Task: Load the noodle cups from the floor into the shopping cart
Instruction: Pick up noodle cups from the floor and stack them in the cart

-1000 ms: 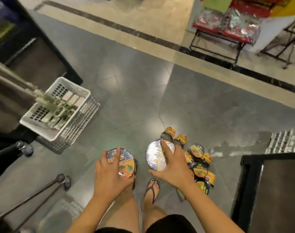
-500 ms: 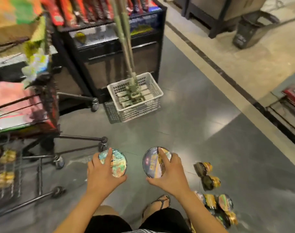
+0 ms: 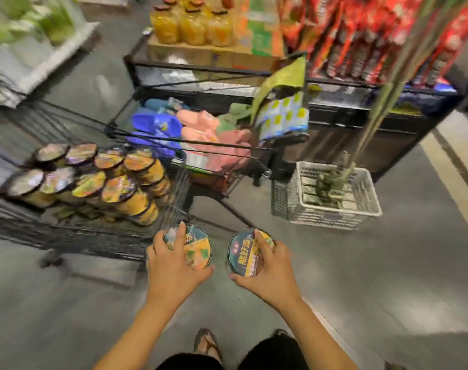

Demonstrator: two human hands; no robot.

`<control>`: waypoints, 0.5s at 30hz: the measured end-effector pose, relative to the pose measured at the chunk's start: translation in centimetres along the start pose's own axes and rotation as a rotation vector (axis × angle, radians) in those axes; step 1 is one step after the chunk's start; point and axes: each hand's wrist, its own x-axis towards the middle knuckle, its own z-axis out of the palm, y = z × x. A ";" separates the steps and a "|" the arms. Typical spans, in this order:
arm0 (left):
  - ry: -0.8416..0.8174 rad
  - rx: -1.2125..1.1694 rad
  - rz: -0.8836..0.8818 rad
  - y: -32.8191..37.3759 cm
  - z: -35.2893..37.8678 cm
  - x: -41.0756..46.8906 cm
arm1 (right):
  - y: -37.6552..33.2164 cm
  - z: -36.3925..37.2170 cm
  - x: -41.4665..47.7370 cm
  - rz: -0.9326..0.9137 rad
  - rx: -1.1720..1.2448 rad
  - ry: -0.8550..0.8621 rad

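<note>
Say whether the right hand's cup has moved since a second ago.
Yes. The cup in the right hand has gone from right of the white basket to its left, toward the cart.

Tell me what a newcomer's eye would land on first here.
First, the pair at bottom centre: the left hand grips an orange cup, the right hand a dark cup. Next, the stacked cups in the black cart at left, then the red packets at top right.
</note>
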 end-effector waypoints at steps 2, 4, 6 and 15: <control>0.046 -0.048 -0.066 -2.3 -1.3 0.8 | -2.7 1.5 1.7 -0.043 0.042 -0.018; 0.066 -0.088 -0.143 -4.1 -2.1 1.6 | -4.8 3.0 3.4 -0.086 0.048 -0.041; 0.109 -0.114 -0.203 -5.7 -2.8 2.7 | -6.4 4.0 5.1 -0.117 0.061 -0.066; 0.240 -0.198 -0.478 -10.2 -6.2 12.5 | -14.0 6.6 19.9 -0.328 0.073 -0.254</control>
